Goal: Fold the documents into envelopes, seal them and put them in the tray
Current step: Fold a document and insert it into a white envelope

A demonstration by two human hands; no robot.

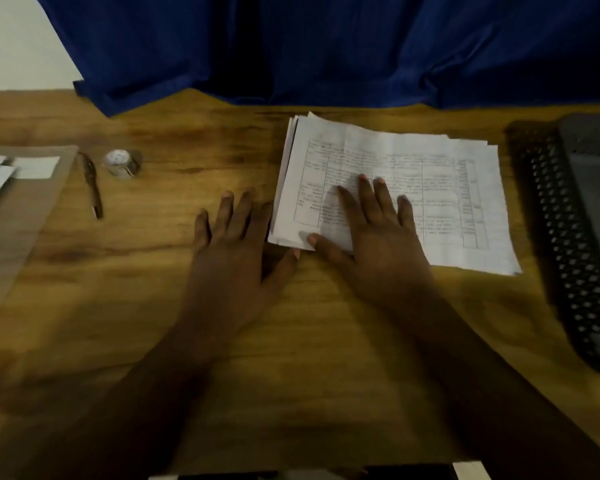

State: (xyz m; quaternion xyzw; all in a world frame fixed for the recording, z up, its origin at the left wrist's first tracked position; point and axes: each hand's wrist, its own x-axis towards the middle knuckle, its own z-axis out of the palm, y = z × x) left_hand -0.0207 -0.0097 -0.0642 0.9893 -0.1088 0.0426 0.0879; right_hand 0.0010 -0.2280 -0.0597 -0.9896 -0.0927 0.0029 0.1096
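Observation:
A stack of printed white documents (444,188) lies on the wooden table (174,271), right of centre. My right hand (371,230) rests flat on the stack's near left part, fingers straight and spread. My left hand (232,244) lies flat on the table just left of the stack, its thumb tip touching the stack's near left corner. Brown envelopes (18,216) lie at the left edge with white papers on them. A black mesh tray (568,237) stands at the right edge.
A roll of clear tape (122,162) and a pen (92,185) lie left of centre. A blue curtain (326,46) hangs along the table's far edge, draping onto it. The table's near edge runs along the bottom of the view.

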